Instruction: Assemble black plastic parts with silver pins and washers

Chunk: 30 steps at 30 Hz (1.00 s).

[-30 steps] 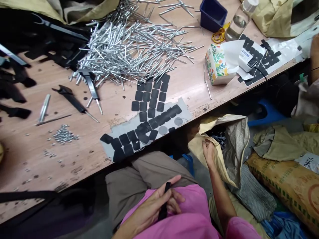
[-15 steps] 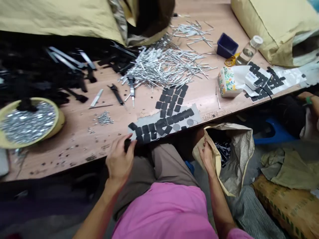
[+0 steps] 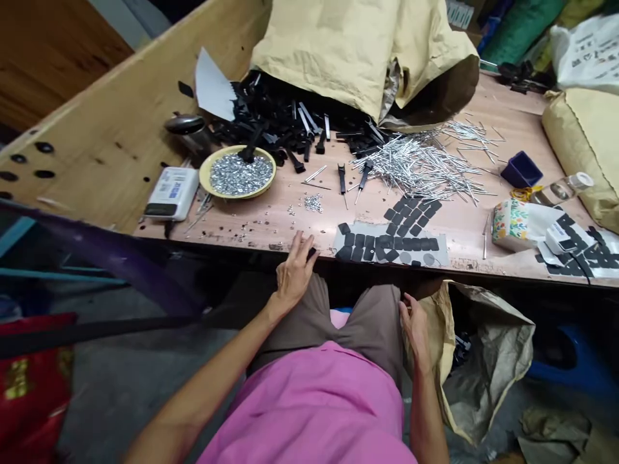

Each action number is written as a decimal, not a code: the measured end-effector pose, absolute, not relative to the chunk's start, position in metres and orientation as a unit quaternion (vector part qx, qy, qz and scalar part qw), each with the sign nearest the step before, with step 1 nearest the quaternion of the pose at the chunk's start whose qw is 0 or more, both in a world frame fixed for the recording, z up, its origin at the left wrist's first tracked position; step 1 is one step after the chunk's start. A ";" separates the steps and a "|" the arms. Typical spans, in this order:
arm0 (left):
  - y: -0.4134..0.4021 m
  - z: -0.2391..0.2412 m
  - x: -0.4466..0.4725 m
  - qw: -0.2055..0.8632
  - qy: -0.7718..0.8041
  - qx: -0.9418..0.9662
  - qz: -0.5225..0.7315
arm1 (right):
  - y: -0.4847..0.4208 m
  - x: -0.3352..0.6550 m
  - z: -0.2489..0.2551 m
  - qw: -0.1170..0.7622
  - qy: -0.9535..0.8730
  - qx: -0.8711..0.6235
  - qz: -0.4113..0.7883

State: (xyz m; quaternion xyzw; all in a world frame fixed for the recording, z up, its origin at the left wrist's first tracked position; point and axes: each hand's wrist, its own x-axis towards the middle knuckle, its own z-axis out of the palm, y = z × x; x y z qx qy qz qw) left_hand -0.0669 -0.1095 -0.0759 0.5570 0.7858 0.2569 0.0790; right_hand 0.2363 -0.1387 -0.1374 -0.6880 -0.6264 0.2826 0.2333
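Observation:
My left hand [image 3: 294, 274] reaches to the front edge of the wooden table [image 3: 271, 222]. Its fingers stretch forward while thumb and forefinger pinch a small black piece [image 3: 311, 252]. Just right of it lies a grey sheet covered with black pads [image 3: 387, 245]. My right hand [image 3: 413, 322] lies flat beside my right thigh. Its fingers are apart and touch the rim of an open paper sack [image 3: 488, 361] that stands on the floor. What is inside the sack is barely visible.
On the table are a heap of metal pins [image 3: 420, 167], a yellow bowl [image 3: 204, 174] of small silver parts, black handled pieces [image 3: 275, 122], a big tan sack [image 3: 358, 51], a blue tub [image 3: 521, 173], a floral box [image 3: 505, 222] and a white device [image 3: 171, 192].
My view pulled back and swung left. My left hand rose from my lap to the table edge with the black piece. My right hand slid from the sack's mouth down to my thigh.

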 end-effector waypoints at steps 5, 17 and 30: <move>-0.114 -0.091 -0.088 0.070 0.793 0.542 0.271 | -0.119 0.232 -0.134 0.224 -0.667 -0.658 0.269; -0.107 -0.115 -0.100 0.086 0.728 0.585 0.346 | -0.082 0.169 -0.134 -0.086 -0.791 -0.581 0.170; -0.104 -0.116 -0.099 0.094 0.726 0.579 0.359 | -0.126 0.039 -0.165 -0.338 -0.843 -0.315 0.276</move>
